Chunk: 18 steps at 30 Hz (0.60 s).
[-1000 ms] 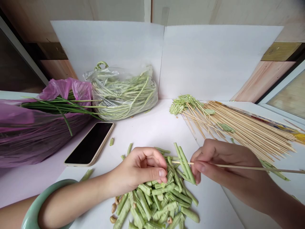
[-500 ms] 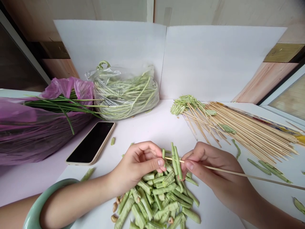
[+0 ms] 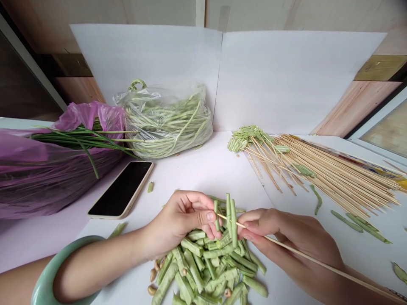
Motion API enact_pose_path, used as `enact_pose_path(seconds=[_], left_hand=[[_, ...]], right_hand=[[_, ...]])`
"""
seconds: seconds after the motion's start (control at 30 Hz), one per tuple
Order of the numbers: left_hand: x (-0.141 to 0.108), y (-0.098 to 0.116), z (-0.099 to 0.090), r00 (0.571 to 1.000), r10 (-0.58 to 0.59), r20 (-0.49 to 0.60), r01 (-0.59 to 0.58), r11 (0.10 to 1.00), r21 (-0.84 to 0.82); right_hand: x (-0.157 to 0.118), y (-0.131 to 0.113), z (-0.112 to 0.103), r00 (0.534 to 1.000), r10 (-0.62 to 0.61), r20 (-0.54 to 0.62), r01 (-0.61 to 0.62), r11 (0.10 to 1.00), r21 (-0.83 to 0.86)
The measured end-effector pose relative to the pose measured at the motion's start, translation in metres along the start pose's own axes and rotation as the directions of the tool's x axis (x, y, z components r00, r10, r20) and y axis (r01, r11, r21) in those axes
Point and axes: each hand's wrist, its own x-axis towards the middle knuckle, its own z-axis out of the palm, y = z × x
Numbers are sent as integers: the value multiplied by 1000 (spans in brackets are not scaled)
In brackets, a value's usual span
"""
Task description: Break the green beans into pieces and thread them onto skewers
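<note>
My right hand pinches a thin bamboo skewer near its tip, the rest slanting down to the lower right. Two cut green bean pieces stand side by side, threaded on the skewer just ahead of my right fingers. Between thumb and fingers, my left hand grips another bean piece at the skewer's tip; whether the point has gone through it I cannot tell. A heap of cut bean pieces lies below both hands on the white table. Several brown beans rest at its left edge.
Loose bamboo skewers fan out at the right, beside loaded bean skewers. A clear bag of long beans stands at the back, near a purple bag with green stalks. A phone lies at left. White boards stand behind.
My right hand has moved slightly down and the skewer now tilts more steeply. The two threaded pieces stand more upright. My left hand still holds its bean piece at the tip.
</note>
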Motion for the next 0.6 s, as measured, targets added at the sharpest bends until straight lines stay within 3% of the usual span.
enact_pose_path(seconds=[0.6], left_hand=[[-1,1,0,997,-33,73,33,999,5]], right_hand=[[4,-8,5,994,-108,18,108,994,23]])
